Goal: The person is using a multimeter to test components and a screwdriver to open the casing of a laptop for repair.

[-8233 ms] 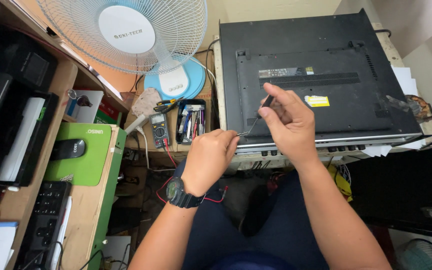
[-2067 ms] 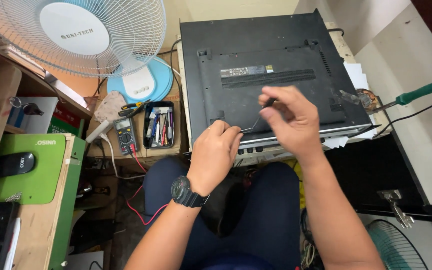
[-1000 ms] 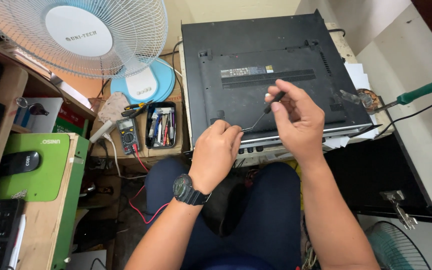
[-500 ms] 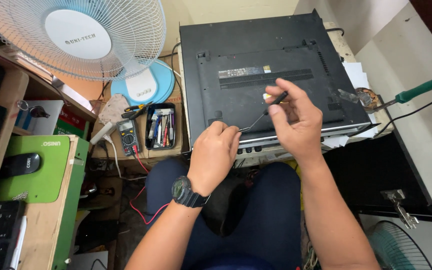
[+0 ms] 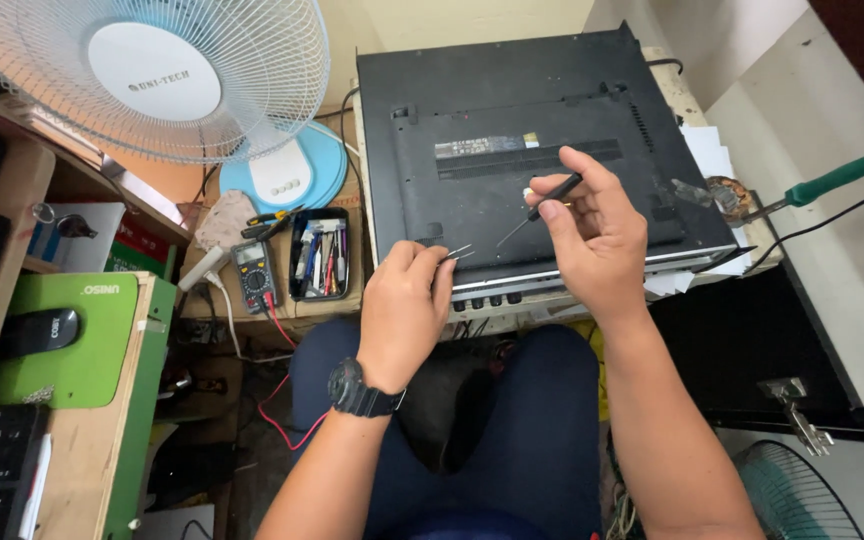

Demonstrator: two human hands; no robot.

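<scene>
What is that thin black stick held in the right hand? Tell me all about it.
The thin black tool is a slim rod, apparently plastic-handled, narrowing to a fine metal tip pointing down-left. The right hand pinches its upper end between thumb and forefinger, tilted above the upturned black laptop. Whether the tip touches the laptop is unclear.

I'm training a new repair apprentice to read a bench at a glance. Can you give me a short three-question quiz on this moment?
1. True or false: the laptop lies with its underside facing up.
2. Which hand pinches the slim black-handled tool? A) left hand B) right hand C) neither
3. Fill in: the yellow-trimmed meter beside the black tray of small tools is a ______.

Key: 1 true; 2 B; 3 multimeter. The left hand grips thin metal tweezers, as far as the view shows, and wears a black wristwatch.
</scene>
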